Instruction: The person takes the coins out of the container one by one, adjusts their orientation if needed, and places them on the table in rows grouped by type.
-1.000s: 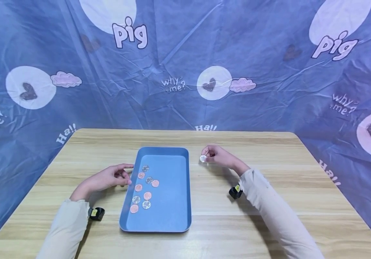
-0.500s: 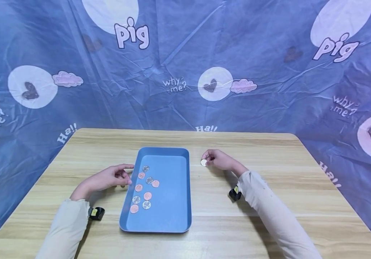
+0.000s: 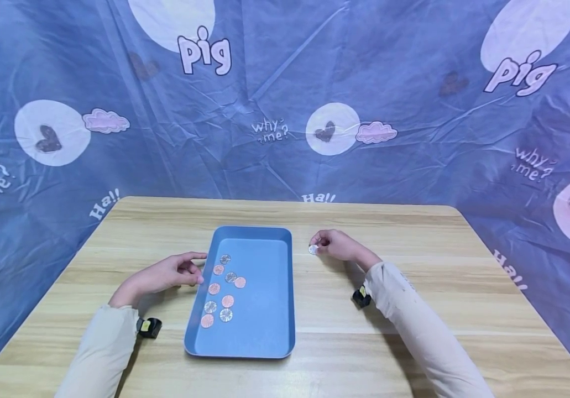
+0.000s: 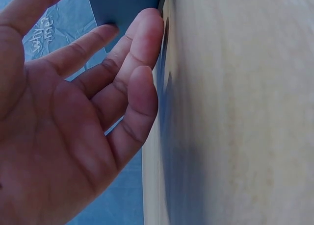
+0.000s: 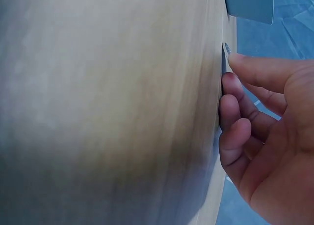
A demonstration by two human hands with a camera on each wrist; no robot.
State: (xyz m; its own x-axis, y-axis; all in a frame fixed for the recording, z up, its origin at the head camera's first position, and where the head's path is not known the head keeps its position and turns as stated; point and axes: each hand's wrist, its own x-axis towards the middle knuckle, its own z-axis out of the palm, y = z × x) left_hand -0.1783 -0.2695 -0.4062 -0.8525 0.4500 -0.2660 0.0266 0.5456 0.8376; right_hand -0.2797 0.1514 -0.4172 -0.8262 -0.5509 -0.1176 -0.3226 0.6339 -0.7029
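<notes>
A blue rectangular tray [image 3: 263, 309] lies on the table with several coins along its left half. Some are silver, such as the silver coin [image 3: 226, 315]; others are copper-coloured, like the copper-coloured coin [image 3: 228, 301]. My left hand [image 3: 169, 273] is at the tray's left side, index fingertip and thumb against its outer wall, the other fingers loosely bent. In the left wrist view a fingertip meets the tray wall [image 4: 125, 9]. Right of the tray, my right hand [image 3: 336, 245] pinches a silver coin [image 3: 313, 250] low over the wood. Edge-on, that coin [image 5: 227, 48] shows by the thumb tip.
The light wood table [image 3: 394, 226] has rounded far corners. Behind it hangs a blue printed cloth [image 3: 245, 160]. Each wrist carries a small black camera, such as the left wrist camera [image 3: 150, 328] and the right wrist camera [image 3: 361, 297].
My right hand, with the silver coin, has come slightly nearer to me, then stayed almost still. The coin's tilt has changed a little. My left hand and the coins in the tray have not moved.
</notes>
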